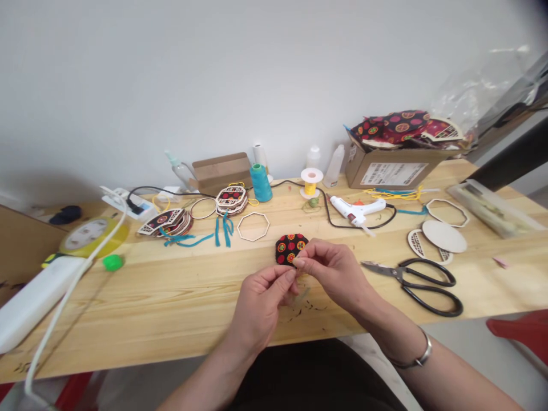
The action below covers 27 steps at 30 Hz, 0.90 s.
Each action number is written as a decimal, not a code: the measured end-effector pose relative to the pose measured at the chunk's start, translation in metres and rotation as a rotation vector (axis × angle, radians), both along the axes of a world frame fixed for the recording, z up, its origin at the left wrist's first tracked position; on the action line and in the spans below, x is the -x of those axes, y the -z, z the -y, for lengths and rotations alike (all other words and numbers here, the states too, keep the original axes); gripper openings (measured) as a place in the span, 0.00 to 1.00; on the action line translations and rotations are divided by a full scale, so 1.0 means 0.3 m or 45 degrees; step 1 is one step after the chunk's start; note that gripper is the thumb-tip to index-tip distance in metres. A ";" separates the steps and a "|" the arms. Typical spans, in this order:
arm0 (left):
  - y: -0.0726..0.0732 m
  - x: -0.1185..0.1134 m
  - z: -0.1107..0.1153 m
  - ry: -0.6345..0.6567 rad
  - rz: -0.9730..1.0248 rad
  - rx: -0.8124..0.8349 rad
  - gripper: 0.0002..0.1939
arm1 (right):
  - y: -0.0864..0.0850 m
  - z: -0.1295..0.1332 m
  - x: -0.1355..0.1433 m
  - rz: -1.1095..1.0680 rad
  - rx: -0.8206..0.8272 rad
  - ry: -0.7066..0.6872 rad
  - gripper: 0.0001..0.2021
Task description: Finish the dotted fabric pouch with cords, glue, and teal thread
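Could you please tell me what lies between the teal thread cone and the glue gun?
The head view shows a yellow spool, a small green item and some black cord.

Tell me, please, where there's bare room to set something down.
The widest bare patch lies between the green cap, the left hand and the table's front edge; a smaller one right of the scissors. Crowded: the back, from tape roll to fabric-filled box.

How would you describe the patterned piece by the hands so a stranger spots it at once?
On the wooden table, find the left hand and right hand together. Just beyond them is a small black piece, partly hidden by the right hand. Its red and yellow round motifs set it apart from the pale, hollow octagonal frame nearby.
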State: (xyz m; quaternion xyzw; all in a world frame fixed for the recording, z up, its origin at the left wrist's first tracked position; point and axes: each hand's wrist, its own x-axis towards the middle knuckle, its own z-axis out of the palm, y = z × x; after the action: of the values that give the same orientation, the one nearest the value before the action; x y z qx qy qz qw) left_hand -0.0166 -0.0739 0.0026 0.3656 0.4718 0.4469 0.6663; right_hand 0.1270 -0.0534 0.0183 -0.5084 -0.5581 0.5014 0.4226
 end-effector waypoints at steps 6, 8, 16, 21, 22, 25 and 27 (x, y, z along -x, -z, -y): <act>-0.020 0.039 -0.027 -0.155 0.115 0.005 0.07 | 0.033 -0.061 -0.050 1.056 -0.643 -0.075 0.10; -0.042 0.059 -0.041 -0.214 0.140 0.012 0.08 | 0.034 -0.084 -0.058 1.291 -0.772 -0.294 0.08; -0.092 0.104 -0.064 -0.343 0.129 -0.052 0.08 | 0.015 -0.125 -0.022 1.468 -0.679 -0.448 0.10; -0.065 0.089 -0.069 -0.350 0.070 -0.079 0.09 | 0.045 -0.113 0.007 1.509 -0.599 -0.379 0.09; -0.060 0.087 -0.070 -0.345 0.069 -0.084 0.09 | 0.049 -0.113 0.008 1.486 -0.606 -0.376 0.09; -0.049 0.086 -0.071 -0.345 0.067 -0.077 0.09 | 0.037 -0.126 0.003 1.305 -0.547 -0.312 0.10; -0.042 0.087 -0.070 -0.341 0.069 -0.063 0.10 | 0.009 -0.150 -0.004 1.085 -0.446 -0.214 0.09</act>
State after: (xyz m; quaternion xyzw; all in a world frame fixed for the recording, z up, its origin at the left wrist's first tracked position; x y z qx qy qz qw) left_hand -0.0426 -0.0527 0.0151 0.3035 0.4872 0.5529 0.6040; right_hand 0.1281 -0.0084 0.0157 -0.5430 -0.7975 0.1785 0.1930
